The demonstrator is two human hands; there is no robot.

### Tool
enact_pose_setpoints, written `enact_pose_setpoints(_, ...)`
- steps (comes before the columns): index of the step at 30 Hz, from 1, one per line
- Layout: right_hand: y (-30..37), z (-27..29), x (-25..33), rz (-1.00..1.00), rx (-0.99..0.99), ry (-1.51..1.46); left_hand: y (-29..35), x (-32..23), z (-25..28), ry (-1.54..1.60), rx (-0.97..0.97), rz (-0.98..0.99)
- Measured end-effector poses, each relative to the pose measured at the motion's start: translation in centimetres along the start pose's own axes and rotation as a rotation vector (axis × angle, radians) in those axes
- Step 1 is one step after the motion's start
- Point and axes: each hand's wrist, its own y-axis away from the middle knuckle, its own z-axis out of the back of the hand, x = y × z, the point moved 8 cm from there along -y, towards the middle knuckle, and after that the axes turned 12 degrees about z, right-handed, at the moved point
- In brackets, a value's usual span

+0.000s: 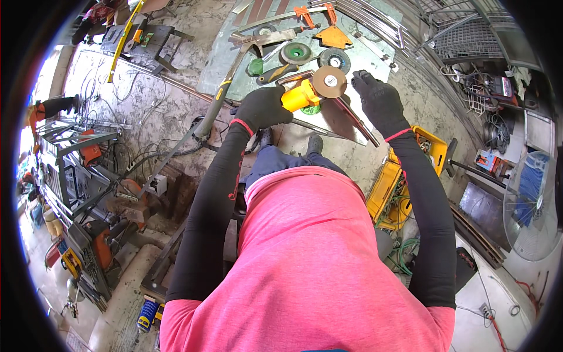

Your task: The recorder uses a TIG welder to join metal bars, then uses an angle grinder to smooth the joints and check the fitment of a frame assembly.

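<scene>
A yellow angle grinder (pixel 300 95) is in the grip of my left hand (pixel 262 110), which wears a black glove. Its brown disc (pixel 329 81) faces up, with a pale metal nut at the centre. Just right of the disc is my right hand (pixel 378 102), also gloved in black. Its fingers are bent together, and whatever they may hold is too small to make out. Under the grinder, a dark reddish metal bar (pixel 359 124) lies across the metal tabletop (pixel 229 75). A grey flap disc (pixel 335 59) and a green-centred grinding wheel (pixel 296 53) lie beyond.
An axe or hammer with a long handle (pixel 225 85) and an orange magnetic welding square (pixel 333 37) lie on the table. A clamp (pixel 305 16) rests farther back. Right of me stands a yellow toolbox (pixel 384 186), with a fan (pixel 532 205) beyond. Cables (pixel 126 154) cross the floor at left.
</scene>
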Motion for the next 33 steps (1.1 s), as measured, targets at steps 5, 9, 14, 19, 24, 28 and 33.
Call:
enact_pose_setpoints(5, -0.1, -0.2, -0.2, -0.015, 0.049, 0.007, 0.1, -0.2, 0.1, -0.008, 0.008, 0.003)
enact_pose_setpoints(9, -0.2, 0.1, -0.7, -0.030, 0.020, -0.026, 0.2, -0.2, 0.2, -0.004, 0.021, 0.004)
enact_pose_setpoints(14, -0.4, 1.9, -0.4, -0.066, -0.165, -0.077, 0.4, -0.5, 0.4, 0.009, 0.011, -0.001)
enact_pose_setpoints(19, -0.5, 1.6, -0.5, -0.187, -0.135, -0.072, 0.3, -0.2, 0.2, -0.002, -0.001, 0.006)
enact_pose_setpoints(24, 0.1, 0.5, -0.5, -0.156, -0.187, -0.041, 0.2, -0.3, 0.3, -0.004, 0.007, 0.010)
enact_pose_setpoints(28, 0.0, 0.5, -0.2, -0.117, -0.164, -0.028, 0.3, -0.2, 0.3, -0.003, -0.011, 0.006)
enact_pose_setpoints(33, 0.3, 0.1, -0.3, -0.065, -0.148, -0.011, 0.2, -0.3, 0.2, -0.006, -0.008, -0.005)
